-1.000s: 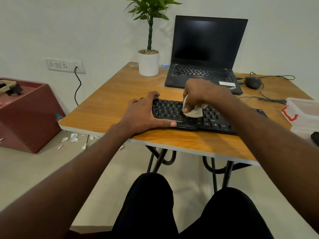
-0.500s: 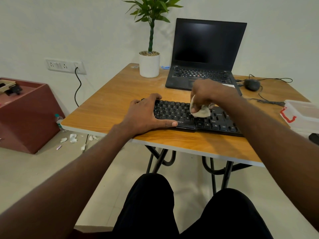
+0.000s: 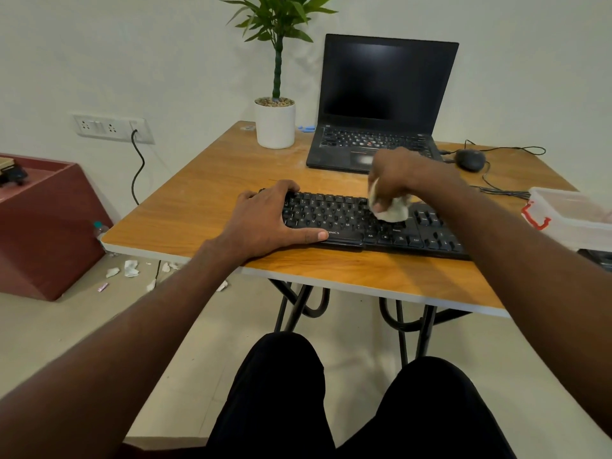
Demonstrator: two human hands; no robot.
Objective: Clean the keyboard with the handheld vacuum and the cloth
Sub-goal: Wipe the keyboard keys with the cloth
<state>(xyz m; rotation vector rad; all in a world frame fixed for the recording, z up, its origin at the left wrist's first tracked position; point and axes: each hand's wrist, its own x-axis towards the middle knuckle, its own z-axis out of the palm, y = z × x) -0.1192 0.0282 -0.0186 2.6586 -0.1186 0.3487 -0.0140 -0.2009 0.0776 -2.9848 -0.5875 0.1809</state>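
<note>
My keyboard [image 3: 357, 223] long axis nine-to-three on wooden desk [image 3: 205, 193], left hand [image 3: 265, 223] fingers spread flat on its nine o'clock end, right hand [image 3: 397, 177] fingers curled round cloth [image 3: 392, 212], white wall at twelve

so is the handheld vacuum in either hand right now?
No, the right hand grips a white cloth on the keyboard; the left hand only steadies it.
</note>
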